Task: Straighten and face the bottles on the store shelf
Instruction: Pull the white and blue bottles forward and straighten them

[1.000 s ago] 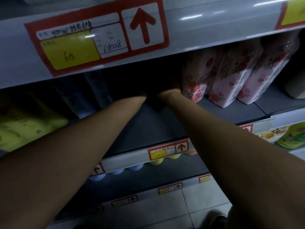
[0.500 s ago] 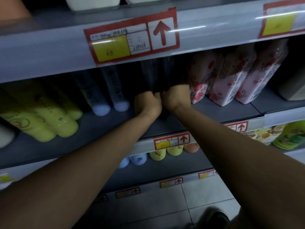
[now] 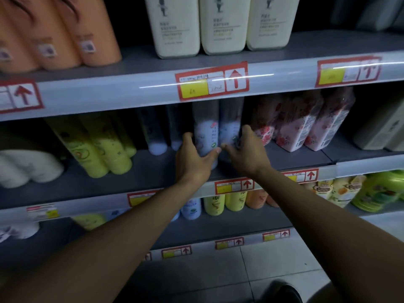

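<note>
Two tall pale blue-white bottles stand side by side near the front of the middle shelf (image 3: 153,184). My left hand (image 3: 193,158) grips the left bottle (image 3: 206,132) low down, thumb across its front. My right hand (image 3: 247,149) curls round the right bottle (image 3: 230,130), fingers on its right side. Behind them, further left and deeper in, stand two more of the same bottles (image 3: 156,136). Their tops are hidden by the shelf rail above.
Yellow-green bottles (image 3: 102,149) and white ones (image 3: 26,167) stand to the left, pink floral packs (image 3: 299,125) to the right. The upper shelf carries cream bottles (image 3: 220,25) and orange ones (image 3: 54,33). Price tags (image 3: 211,84) line the rails. Tiled floor lies below.
Both hands have drawn two pale bottles forward from the dark back of the shelf to its front. The camera has tilted up, showing the upper shelf.
</note>
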